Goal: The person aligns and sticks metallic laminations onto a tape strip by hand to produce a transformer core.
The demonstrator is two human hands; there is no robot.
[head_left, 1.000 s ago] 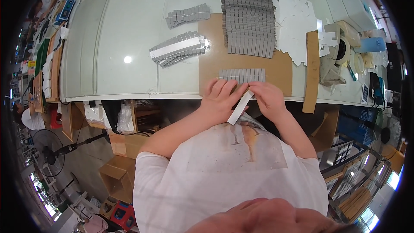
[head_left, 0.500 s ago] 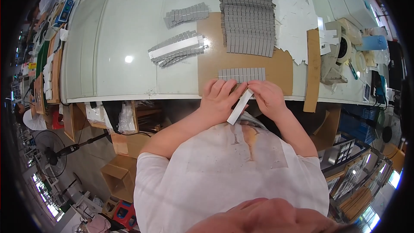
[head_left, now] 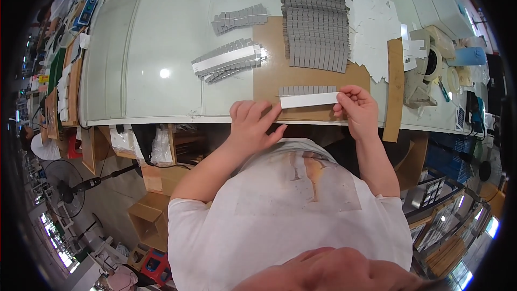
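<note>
A narrow white strip (head_left: 308,100) lies lengthwise along the lower part of a row of grey segments (head_left: 308,90), hiding that part. My right hand (head_left: 360,109) pinches the strip's right end between thumb and fingers. At the other end, my left hand (head_left: 255,124) reaches with its index fingertip to the strip's left corner. Its fingers are stretched and the thumb is held apart, with nothing gripped. Under the row is a flat brown cardboard sheet (head_left: 269,54) near the table's front edge.
Beyond the row stand tightly stacked grey segmented rows (head_left: 316,37). To the left are a small grey pile (head_left: 239,19) and another pile with a white strip (head_left: 226,59) on top. White cut pieces (head_left: 371,32), a brown cardboard bar (head_left: 395,86) and a tape dispenser (head_left: 423,83) are at right.
The white strip has swung from slanting toward my body to lying along the grey row. My hands have moved apart, the right one to the strip's right end.
</note>
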